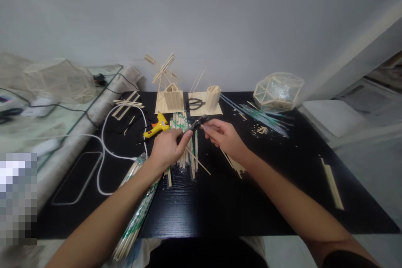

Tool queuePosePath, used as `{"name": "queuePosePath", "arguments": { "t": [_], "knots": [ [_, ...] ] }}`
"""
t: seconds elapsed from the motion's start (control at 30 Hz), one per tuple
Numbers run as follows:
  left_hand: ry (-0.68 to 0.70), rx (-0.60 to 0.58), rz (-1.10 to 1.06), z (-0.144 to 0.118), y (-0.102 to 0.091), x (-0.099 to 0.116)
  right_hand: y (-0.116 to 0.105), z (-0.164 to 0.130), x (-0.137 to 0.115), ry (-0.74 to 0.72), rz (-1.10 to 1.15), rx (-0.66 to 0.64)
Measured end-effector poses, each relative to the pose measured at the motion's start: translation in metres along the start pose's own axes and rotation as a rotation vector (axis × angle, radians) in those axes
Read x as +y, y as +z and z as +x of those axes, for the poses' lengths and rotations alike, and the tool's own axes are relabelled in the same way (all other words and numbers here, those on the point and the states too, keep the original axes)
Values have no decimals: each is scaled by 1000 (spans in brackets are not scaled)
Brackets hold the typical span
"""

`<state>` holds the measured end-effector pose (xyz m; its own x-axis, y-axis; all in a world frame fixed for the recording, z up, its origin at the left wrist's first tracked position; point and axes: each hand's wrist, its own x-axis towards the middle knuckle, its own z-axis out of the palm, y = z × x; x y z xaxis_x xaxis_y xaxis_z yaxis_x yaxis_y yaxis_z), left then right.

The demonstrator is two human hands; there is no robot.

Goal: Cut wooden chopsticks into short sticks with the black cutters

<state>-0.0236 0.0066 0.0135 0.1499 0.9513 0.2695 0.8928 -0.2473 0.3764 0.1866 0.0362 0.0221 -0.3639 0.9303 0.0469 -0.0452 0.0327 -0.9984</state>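
Over the middle of a black table (282,201), my left hand (168,147) and my right hand (223,135) both grip a small black tool (197,123), held just above a pile of thin wooden sticks (185,150). A thin stick slants down from under my left hand toward the table. Whether the tool's jaws touch a stick I cannot tell. A yellow glue gun (157,127) lies just left of my left hand.
A stick-built windmill house (169,94), black scissors (194,103) and a stick cup (213,97) stand on a board at the back. A geodesic stick dome (278,91) sits back right. A white cable (103,150) loops at left. Packaged sticks (138,213) lie under my left forearm.
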Motion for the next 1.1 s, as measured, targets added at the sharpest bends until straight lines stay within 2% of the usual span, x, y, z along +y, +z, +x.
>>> {"name": "queuePosePath", "arguments": {
  "t": [0.3,0.47,0.8,1.1],
  "knots": [
    [-61,-29,48,1,3,-3,0,1,1,-6,-4,-33],
    [-81,-4,55,1,7,-8,-1,0,3,-13,-6,-36],
    [-10,92,152,-2,8,-5,1,1,5,4,57,-37],
    [-8,93,171,-2,8,-3,1,0,5,-19,34,-46]
  ]
}}
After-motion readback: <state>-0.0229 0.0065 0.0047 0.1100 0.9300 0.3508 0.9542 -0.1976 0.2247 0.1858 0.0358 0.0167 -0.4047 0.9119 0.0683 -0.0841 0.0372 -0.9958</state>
